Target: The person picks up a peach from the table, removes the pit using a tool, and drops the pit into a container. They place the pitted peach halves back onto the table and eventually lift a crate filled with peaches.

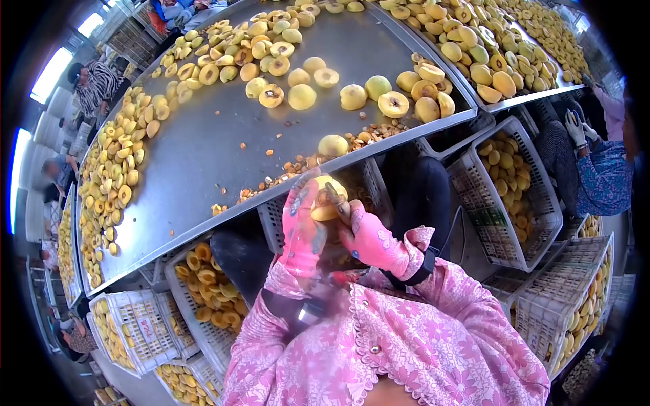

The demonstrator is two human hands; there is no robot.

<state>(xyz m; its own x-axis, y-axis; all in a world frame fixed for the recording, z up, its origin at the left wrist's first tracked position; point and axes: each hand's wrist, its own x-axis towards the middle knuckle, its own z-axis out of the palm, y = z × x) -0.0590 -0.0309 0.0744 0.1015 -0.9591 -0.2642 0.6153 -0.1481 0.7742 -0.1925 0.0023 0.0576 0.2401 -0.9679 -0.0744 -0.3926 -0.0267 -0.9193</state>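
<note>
Both my hands wear pink gloves and meet in front of my chest, just off the near edge of the metal table (196, 169). Between them is a yellow peach (323, 212) with a dark opening in its flesh. My left hand (302, 227) is closed around its left side. From the right, the bent fingers of my right hand (371, 237) press against the fruit; whether they also hold a small tool is hidden. A whole-looking peach (333, 145) lies on the table edge just beyond, beside a strip of pits and scraps (298, 164).
Peach halves (122, 162) are heaped along the table's left and far sides. More fill the neighbouring table (467, 40). Crates of peaches stand below: one at left (179, 277), one at right (497, 237). A co-worker with white gloves (577, 128) sits at right; others are at left.
</note>
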